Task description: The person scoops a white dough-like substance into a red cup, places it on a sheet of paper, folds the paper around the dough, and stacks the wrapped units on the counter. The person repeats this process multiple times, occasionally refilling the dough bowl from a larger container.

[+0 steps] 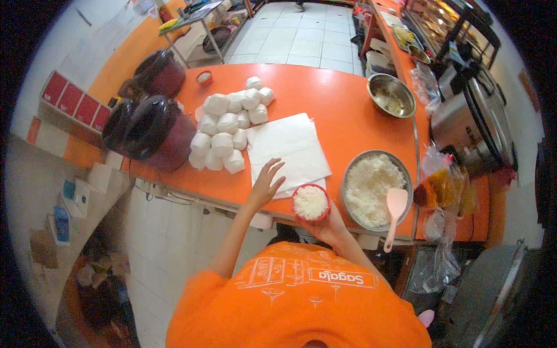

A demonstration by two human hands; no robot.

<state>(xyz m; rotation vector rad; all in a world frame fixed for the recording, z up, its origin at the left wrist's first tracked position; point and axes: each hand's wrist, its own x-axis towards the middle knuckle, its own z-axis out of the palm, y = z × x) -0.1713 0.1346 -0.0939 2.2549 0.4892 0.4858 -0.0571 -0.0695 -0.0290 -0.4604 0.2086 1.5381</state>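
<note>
My right hand [327, 226] holds a small red bowl [294, 212] filled with white rice [310, 202], level near the table's front edge. With fingers spread and nothing in them, my left hand [266, 185] is over the lower left part of a stack of white paper sheets [289, 150]. To the right stands a large metal pot [343, 191] of cooked rice, a pink rice paddle [396, 206] lying across its rim with the handle hanging outward. Left of the paper, several white paper-wrapped bundles [222, 144] are piled close together.
Dark lidded pots [161, 135] crowd the left end of the orange table [313, 95]. A small red bowl [204, 78] sits at the far left, a steel bowl [391, 95] at the far right. Along the right are a large cooker [461, 122] and plastic bags of amber liquid [441, 187].
</note>
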